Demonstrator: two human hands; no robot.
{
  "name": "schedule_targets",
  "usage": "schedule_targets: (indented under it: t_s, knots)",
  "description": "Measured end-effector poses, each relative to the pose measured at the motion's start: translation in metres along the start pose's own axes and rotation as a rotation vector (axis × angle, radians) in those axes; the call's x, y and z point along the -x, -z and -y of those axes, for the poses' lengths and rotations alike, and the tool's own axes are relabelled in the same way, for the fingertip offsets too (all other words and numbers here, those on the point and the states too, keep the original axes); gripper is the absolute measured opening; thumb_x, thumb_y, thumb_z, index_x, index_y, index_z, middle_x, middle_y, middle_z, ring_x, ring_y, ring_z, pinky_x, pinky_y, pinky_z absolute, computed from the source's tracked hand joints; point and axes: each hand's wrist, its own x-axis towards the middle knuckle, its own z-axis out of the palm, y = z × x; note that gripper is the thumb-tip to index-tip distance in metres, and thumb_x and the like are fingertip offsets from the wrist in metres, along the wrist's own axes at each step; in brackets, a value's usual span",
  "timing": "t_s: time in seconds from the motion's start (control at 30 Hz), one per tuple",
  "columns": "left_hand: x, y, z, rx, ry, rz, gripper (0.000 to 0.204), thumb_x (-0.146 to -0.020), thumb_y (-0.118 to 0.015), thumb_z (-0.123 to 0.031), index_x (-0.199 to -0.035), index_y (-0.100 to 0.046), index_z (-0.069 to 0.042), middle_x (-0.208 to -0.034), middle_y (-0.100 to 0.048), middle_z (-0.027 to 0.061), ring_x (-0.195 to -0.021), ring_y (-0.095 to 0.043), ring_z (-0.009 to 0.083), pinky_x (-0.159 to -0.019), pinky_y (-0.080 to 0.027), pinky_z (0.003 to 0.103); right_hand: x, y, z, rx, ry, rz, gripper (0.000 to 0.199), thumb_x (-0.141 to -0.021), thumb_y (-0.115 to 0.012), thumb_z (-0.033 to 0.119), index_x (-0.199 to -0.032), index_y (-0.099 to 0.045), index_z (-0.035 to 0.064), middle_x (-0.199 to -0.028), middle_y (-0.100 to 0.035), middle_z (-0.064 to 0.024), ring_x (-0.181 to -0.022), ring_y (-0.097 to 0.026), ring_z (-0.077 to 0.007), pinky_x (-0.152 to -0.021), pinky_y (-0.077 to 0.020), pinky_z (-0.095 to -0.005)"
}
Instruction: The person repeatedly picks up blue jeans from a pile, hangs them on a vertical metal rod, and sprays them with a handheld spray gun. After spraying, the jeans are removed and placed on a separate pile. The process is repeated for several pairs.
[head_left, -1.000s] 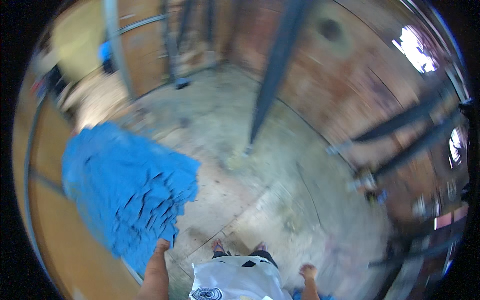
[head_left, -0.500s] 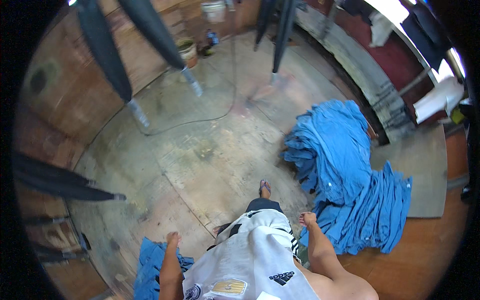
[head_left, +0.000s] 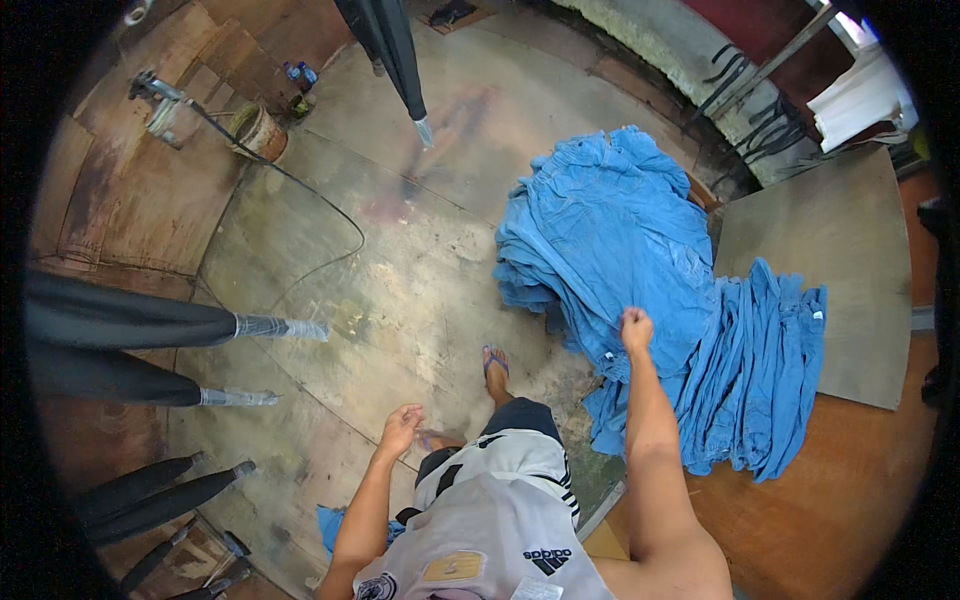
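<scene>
Right hand (head_left: 636, 329): right of centre of the frame, fist closed on a fold of the large heap of blue denim garments (head_left: 620, 240), arm stretched forward from the lower edge.
Left hand (head_left: 400, 430): lower centre-left, fingers loosely spread, holding nothing, hanging over the stained concrete floor (head_left: 400, 270).
Heap of blue denim garments: centre right, spilling from the floor onto a flat grey board (head_left: 840, 250) and, lower right, a brown wooden surface (head_left: 840, 500).
Small blue cloth scrap (head_left: 330, 525): lower left, beside the left forearm.
Round brown bucket (head_left: 262, 130): upper left, with a thin dark cable (head_left: 330, 215) trailing past it.
Sandalled foot (head_left: 495, 362): centre, just beside the heap
</scene>
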Motion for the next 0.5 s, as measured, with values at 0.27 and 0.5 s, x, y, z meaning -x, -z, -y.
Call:
schedule_targets:
  t_s: [0.27, 0.5]
  knots:
    - [0.048, 0.043, 0.08, -0.175, 0.428, -0.18, 0.031, -0.101, -0.061, -0.019, -0.112, -0.063, 0.009, -0.095, -0.072, 0.0118, -0.076, -0.066, 0.0142, -0.064, -0.053, 0.028, -0.092, -0.011, 0.056, 0.468, 0.086, -0.254, 0.038, -0.088, -0.071, 0.021, -0.121, -0.064, 0.0025, -0.104, -0.072, -0.0212, -0.099, -0.068, -0.0411, -0.094, -0.0515, -0.0516]
    - [0.066, 0.074, 0.123, -0.209, 0.49, -0.224, 0.03, -0.099, -0.063, -0.024, -0.11, -0.066, 0.003, -0.077, -0.07, 0.0089, -0.064, -0.065, 0.0163, -0.056, -0.051, 0.031, -0.033, 0.012, 0.146, 0.295, 0.406, 0.383, 0.021, -0.092, -0.066, 0.021, -0.098, -0.059, 0.0021, -0.095, -0.064, -0.0314, -0.094, -0.06, -0.0526, -0.078, -0.0481, -0.0554]
